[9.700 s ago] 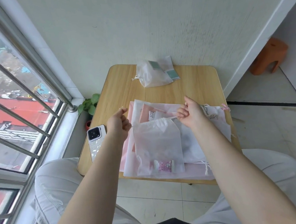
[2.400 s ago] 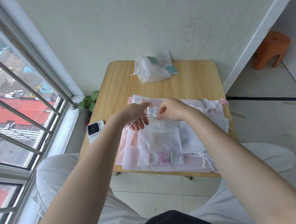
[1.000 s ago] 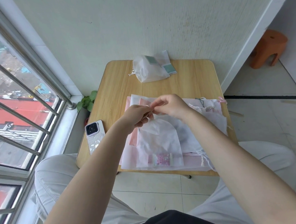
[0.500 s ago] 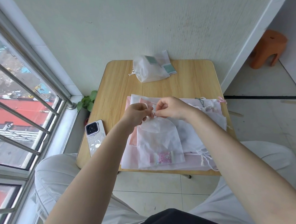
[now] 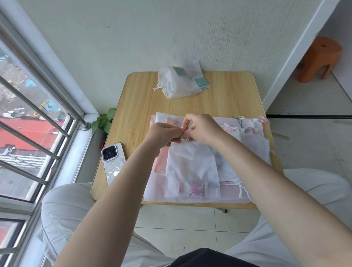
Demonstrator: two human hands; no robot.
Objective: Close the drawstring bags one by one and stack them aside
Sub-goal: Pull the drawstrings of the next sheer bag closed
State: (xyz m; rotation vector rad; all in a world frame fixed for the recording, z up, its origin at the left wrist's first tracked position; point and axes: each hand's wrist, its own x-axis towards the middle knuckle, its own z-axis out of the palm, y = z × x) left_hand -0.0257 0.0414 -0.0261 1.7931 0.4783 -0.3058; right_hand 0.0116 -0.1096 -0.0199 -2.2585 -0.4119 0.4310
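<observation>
While the white drawstring bag point(image 5: 191, 169) lies flat on top of the pile of bags point(image 5: 253, 146) at the near side of the table point(image 5: 227, 100), we have its mouth gathered to a narrow neck between our two hands. Our left hand point(image 5: 162, 134) is pinched shut on the drawstring point(image 5: 185, 139) at the neck, and our right hand point(image 5: 202, 129) is closed on the same cord from the other side, the fingertips nearly meeting. We judge that we are cinching or knotting the string. To do it well we should pull the two ends apart evenly, keep the neck bunched tight so it cannot slip open, and hold the bag low so the small pink packet point(image 5: 195, 189) at its bottom stays put. The thin fabric looks easy to tear, so a firm, steady draw suits better than a jerk. The finished bags point(image 5: 178, 83) sit at the far edge of the table, well apart, and this one should join them there.
</observation>
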